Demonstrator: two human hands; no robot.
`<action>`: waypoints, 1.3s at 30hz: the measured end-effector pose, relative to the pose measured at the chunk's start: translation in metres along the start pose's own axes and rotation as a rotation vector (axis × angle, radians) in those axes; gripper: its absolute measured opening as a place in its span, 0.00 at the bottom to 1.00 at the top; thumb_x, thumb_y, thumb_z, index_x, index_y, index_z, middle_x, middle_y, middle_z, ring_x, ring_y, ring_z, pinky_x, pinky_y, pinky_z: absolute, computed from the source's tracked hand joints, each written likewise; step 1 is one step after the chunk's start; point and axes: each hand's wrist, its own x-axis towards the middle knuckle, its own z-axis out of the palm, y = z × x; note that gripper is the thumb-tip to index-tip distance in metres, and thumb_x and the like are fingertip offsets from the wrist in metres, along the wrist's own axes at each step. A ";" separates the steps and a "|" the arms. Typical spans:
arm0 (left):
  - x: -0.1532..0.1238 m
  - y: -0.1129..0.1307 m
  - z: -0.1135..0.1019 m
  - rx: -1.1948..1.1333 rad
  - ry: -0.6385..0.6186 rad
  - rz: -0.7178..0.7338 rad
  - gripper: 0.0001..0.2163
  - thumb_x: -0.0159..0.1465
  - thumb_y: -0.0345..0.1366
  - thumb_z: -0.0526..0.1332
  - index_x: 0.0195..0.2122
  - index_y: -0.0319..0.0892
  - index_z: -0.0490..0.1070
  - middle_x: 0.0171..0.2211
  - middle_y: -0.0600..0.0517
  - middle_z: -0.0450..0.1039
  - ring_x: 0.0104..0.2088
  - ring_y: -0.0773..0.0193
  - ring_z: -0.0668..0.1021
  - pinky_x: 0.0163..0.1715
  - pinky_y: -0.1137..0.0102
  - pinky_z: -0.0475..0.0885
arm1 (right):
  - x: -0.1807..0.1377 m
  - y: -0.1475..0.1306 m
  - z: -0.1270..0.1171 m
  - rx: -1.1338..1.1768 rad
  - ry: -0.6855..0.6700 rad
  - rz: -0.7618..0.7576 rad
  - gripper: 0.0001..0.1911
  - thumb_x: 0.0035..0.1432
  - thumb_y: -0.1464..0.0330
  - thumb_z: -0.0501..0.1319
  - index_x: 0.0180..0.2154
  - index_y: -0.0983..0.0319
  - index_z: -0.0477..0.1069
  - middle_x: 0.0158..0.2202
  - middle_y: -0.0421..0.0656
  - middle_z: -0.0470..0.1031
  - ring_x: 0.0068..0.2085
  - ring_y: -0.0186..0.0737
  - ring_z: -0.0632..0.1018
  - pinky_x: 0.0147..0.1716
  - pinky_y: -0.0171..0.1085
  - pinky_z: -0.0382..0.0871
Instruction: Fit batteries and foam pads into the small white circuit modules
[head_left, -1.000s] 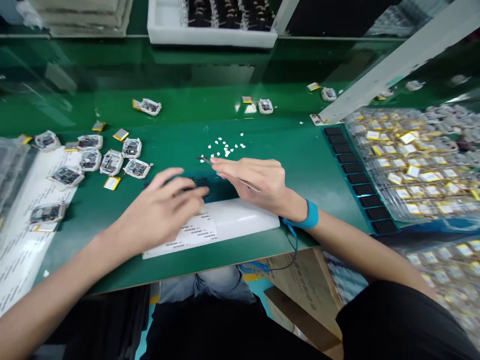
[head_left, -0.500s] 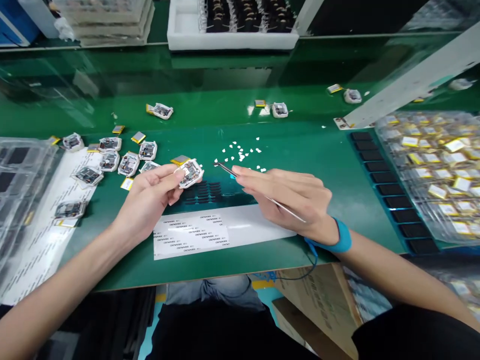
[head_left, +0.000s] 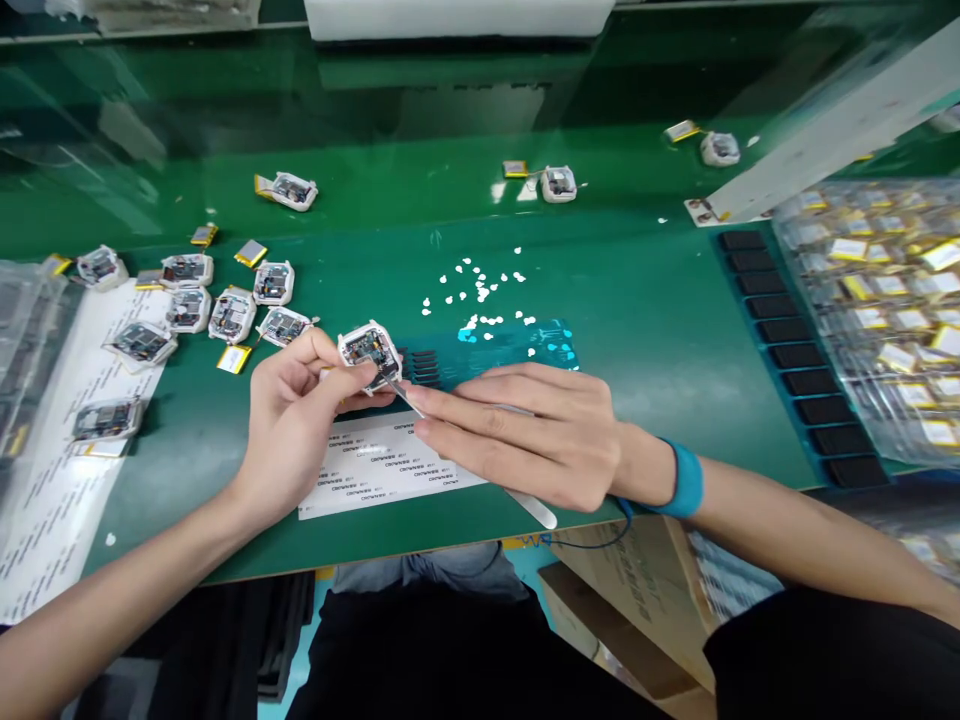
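Between the pinching fingers of the left hand (head_left: pixel 289 430) sits an open white case (head_left: pixel 367 346), and tweezers (head_left: pixel 537 510) pinched in the right hand (head_left: pixel 532 430) reach inside, apparently delicate work that calls for a steady hold.

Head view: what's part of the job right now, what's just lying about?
In the job:
- open white-framed unit, held in the left hand
- tweezers, in the right hand, tip at the unit
- small white bits, loose nearby (likely)

Lying about, for now:
- similar units at left
- black pads at right
- yellow-edged packs at right
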 end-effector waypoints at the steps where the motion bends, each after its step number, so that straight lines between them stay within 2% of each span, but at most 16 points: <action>1: 0.000 -0.001 -0.001 0.013 -0.003 0.013 0.11 0.55 0.29 0.70 0.22 0.42 0.68 0.21 0.57 0.70 0.25 0.65 0.78 0.34 0.63 0.84 | 0.000 -0.001 0.000 -0.004 0.004 -0.005 0.11 0.67 0.72 0.60 0.49 0.66 0.77 0.51 0.46 0.81 0.41 0.36 0.83 0.37 0.35 0.81; 4: -0.001 -0.002 -0.001 0.048 -0.005 0.044 0.11 0.56 0.29 0.69 0.22 0.42 0.68 0.20 0.57 0.68 0.24 0.64 0.78 0.33 0.63 0.84 | 0.001 -0.002 -0.002 -0.007 -0.003 -0.035 0.11 0.68 0.72 0.58 0.48 0.65 0.77 0.50 0.45 0.81 0.41 0.35 0.83 0.39 0.35 0.81; 9: -0.002 -0.004 0.001 0.061 0.000 0.056 0.11 0.57 0.29 0.69 0.22 0.43 0.68 0.21 0.56 0.72 0.28 0.61 0.82 0.31 0.64 0.84 | 0.001 -0.005 -0.004 -0.061 -0.048 -0.075 0.12 0.68 0.71 0.59 0.49 0.65 0.77 0.51 0.46 0.81 0.42 0.36 0.83 0.42 0.36 0.81; 15: -0.001 -0.004 0.001 0.070 0.014 0.052 0.11 0.56 0.29 0.69 0.21 0.42 0.67 0.21 0.58 0.71 0.27 0.62 0.82 0.31 0.65 0.83 | 0.002 -0.011 -0.003 -0.113 -0.042 -0.104 0.11 0.65 0.69 0.62 0.47 0.67 0.78 0.50 0.49 0.82 0.41 0.36 0.83 0.42 0.37 0.81; 20: -0.003 -0.004 0.002 0.081 0.023 0.045 0.12 0.56 0.30 0.70 0.22 0.43 0.67 0.23 0.57 0.73 0.30 0.59 0.83 0.32 0.65 0.82 | 0.002 -0.012 -0.002 -0.114 -0.056 -0.103 0.11 0.67 0.69 0.60 0.47 0.67 0.78 0.50 0.49 0.82 0.42 0.36 0.83 0.42 0.37 0.81; 23: -0.005 -0.004 0.002 0.109 0.030 0.044 0.12 0.56 0.31 0.71 0.22 0.43 0.67 0.23 0.56 0.73 0.33 0.56 0.84 0.31 0.65 0.82 | 0.001 -0.012 -0.001 -0.106 -0.015 -0.105 0.11 0.67 0.69 0.61 0.46 0.66 0.78 0.49 0.49 0.82 0.41 0.36 0.83 0.41 0.36 0.81; 29: -0.006 -0.006 0.001 0.146 0.016 0.057 0.12 0.57 0.33 0.72 0.24 0.44 0.68 0.22 0.57 0.73 0.28 0.60 0.83 0.29 0.68 0.80 | 0.004 -0.009 -0.002 -0.029 -0.031 -0.078 0.11 0.67 0.70 0.60 0.47 0.67 0.77 0.49 0.51 0.81 0.40 0.37 0.84 0.39 0.35 0.82; 33: -0.005 -0.006 0.003 0.188 0.025 0.097 0.09 0.59 0.35 0.72 0.34 0.45 0.72 0.25 0.57 0.79 0.24 0.62 0.83 0.28 0.70 0.81 | 0.004 -0.005 -0.001 0.016 -0.020 -0.031 0.11 0.66 0.72 0.61 0.49 0.68 0.77 0.50 0.52 0.81 0.39 0.38 0.84 0.36 0.36 0.82; 35: -0.005 -0.006 0.004 0.211 0.029 0.113 0.11 0.59 0.35 0.72 0.40 0.46 0.74 0.26 0.57 0.81 0.24 0.62 0.83 0.28 0.71 0.81 | 0.003 -0.005 -0.001 0.035 -0.014 -0.006 0.12 0.66 0.73 0.62 0.49 0.69 0.76 0.51 0.52 0.81 0.40 0.39 0.84 0.36 0.38 0.82; 39: -0.005 -0.006 0.004 0.230 0.038 0.125 0.12 0.59 0.34 0.73 0.43 0.44 0.77 0.26 0.56 0.81 0.24 0.62 0.83 0.28 0.72 0.81 | 0.003 -0.005 -0.008 0.079 -0.045 0.051 0.12 0.65 0.73 0.64 0.50 0.69 0.76 0.50 0.51 0.81 0.44 0.40 0.84 0.41 0.38 0.83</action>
